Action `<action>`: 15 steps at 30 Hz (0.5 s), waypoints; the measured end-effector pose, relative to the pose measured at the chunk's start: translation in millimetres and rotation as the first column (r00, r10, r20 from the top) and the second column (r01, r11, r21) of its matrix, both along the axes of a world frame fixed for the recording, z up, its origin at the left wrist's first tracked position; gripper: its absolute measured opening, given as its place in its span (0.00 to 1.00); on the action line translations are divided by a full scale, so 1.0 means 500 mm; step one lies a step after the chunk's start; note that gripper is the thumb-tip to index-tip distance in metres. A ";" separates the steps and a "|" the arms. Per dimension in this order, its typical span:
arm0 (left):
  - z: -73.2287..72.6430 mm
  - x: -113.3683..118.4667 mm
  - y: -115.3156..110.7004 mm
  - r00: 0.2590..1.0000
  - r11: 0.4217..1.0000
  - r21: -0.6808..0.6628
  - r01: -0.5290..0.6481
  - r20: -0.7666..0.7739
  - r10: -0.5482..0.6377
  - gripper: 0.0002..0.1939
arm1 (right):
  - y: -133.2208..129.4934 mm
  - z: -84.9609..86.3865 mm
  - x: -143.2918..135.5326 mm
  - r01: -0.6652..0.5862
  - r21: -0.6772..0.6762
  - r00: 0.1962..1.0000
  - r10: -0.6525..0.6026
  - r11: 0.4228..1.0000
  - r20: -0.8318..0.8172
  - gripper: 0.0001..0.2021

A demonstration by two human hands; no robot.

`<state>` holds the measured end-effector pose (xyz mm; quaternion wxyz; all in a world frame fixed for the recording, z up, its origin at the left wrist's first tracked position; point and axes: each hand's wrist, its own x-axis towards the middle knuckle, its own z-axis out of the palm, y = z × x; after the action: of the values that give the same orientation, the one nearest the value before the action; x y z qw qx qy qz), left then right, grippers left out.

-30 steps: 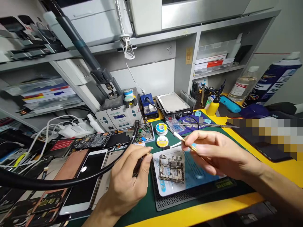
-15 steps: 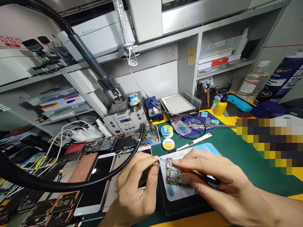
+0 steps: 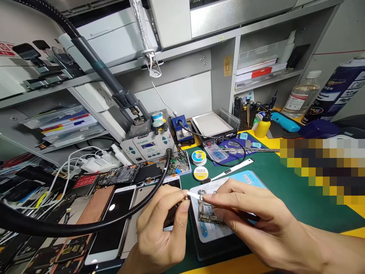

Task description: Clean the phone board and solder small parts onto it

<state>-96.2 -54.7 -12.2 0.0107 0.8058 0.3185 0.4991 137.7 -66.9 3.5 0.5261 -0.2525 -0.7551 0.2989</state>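
White-tipped tool pinched in your right hand points at a small, mostly hidden piece that your left hand pinches.

"LEAD FREE" stands on the front of the grey hot-air station, under a larger brand line too blurred to be sure of. The dark blue spray can carries white letters ending in "tronic", with Chinese characters above them. More dark Chinese characters run across the white-and-yellow lid of the round tin. White characters sit on a red sign. Print on the clear bottle's red-and-white label is too small to read
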 end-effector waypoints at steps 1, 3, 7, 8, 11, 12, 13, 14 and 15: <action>0.000 0.000 -0.001 1.000 1.000 0.001 0.001 0.000 -0.001 0.16 | 0.000 -0.001 0.000 -0.003 -0.002 1.000 0.003 1.000 -0.001 0.32; 0.000 0.000 -0.003 1.000 1.000 0.001 0.000 -0.003 0.000 0.16 | -0.001 -0.003 0.000 -0.009 -0.004 1.000 0.009 1.000 0.000 0.32; -0.001 0.000 -0.005 1.000 1.000 0.009 -0.004 -0.008 0.004 0.16 | -0.002 -0.007 0.004 -0.024 0.014 0.999 0.024 1.000 0.021 0.33; -0.001 0.000 -0.005 1.000 1.000 0.009 -0.003 -0.008 0.003 0.17 | -0.002 -0.008 0.005 -0.029 0.019 0.999 0.029 0.999 0.026 0.34; -0.004 0.001 -0.003 1.000 1.000 0.007 0.007 -0.006 -0.007 0.17 | -0.003 -0.010 0.008 -0.052 0.036 0.998 0.052 0.998 0.023 0.36; -0.005 0.001 -0.003 1.000 1.000 0.008 0.012 -0.004 -0.012 0.17 | -0.003 -0.011 0.009 -0.060 0.042 0.998 0.059 0.997 0.020 0.36; -0.006 0.001 -0.003 1.000 1.000 0.009 0.017 -0.003 -0.017 0.17 | -0.004 -0.011 0.010 -0.062 0.048 0.998 0.062 0.997 0.017 0.36; -0.006 0.000 -0.002 1.000 1.000 0.008 0.021 -0.002 -0.021 0.17 | -0.004 -0.012 0.010 -0.061 0.052 0.998 0.061 0.997 0.017 0.36; -0.007 0.000 -0.002 1.000 1.000 0.006 0.025 -0.001 -0.025 0.17 | -0.005 -0.012 0.010 -0.057 0.056 0.998 0.056 0.997 0.018 0.36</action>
<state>-96.2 -55.9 -15.6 0.0142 0.8100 0.3069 0.4995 142.8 -69.2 -2.5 0.5180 -0.2185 -0.7744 0.2904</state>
